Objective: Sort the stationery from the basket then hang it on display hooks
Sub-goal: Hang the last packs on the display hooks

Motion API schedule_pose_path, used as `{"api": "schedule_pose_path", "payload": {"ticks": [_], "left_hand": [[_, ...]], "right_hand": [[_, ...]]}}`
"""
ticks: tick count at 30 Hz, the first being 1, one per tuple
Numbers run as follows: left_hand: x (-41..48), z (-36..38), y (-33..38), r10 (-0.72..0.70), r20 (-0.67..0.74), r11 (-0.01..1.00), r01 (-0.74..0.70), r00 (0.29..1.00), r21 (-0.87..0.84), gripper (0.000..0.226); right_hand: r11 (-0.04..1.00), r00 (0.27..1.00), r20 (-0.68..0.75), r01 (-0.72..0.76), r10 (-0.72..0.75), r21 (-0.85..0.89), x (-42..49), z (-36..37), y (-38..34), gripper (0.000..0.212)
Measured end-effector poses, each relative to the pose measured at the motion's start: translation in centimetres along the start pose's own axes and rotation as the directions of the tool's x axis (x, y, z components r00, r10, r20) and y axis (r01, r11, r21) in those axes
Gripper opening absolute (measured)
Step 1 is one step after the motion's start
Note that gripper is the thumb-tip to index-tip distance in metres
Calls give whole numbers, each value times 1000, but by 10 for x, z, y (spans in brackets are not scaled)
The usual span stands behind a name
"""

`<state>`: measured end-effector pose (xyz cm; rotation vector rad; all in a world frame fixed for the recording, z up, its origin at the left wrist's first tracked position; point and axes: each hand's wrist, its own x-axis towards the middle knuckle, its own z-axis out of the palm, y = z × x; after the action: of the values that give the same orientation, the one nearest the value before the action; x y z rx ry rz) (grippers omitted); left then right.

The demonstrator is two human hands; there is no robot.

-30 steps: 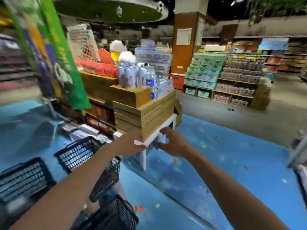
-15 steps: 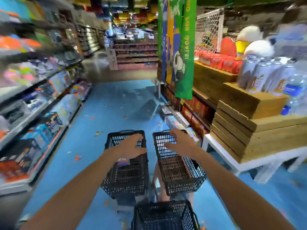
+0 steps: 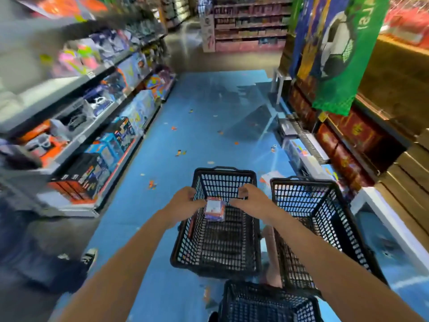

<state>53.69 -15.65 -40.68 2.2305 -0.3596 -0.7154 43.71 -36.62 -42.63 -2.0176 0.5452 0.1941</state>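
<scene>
**Both hands at the middle basket**

A small stationery packet [image 3: 214, 209] shows within the far half of the middle black basket [image 3: 222, 170], between the hands. The left hand [image 3: 185, 202] touches its left edge. The right hand [image 3: 249, 199] curls just beside it. Whether either hand grips cannot be told.

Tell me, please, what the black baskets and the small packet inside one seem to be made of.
Middle basket and right basket: apparently moulded plastic, matt black; walls are a regular grid of holes. Packet: probably glossy plastic wrap, as it glints; blur leaves this open.
</scene>
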Motion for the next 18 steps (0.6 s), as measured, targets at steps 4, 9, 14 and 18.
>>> {"api": "schedule_pose_path", "payload": {"ticks": [4,9,14,18], "left_hand": [[93,12,-33,-119,79,990,124,990,-72,25],[192,49,-72,-249,141,933,277,958,-232,3],[278,102,-126,-369,227,847,426,901,-318,38],[332,142,-166,-455,162,790,481,876,-380,44]], "right_hand": [[978,985,-18,-166,170,126,77,25,17,50],[898,925,13,-371,379,238,161,53,46,48],[844,877,26,-469,480,259,239,96,103,69],[808,848,12,-509,530,298,291,133,146,70]]}}
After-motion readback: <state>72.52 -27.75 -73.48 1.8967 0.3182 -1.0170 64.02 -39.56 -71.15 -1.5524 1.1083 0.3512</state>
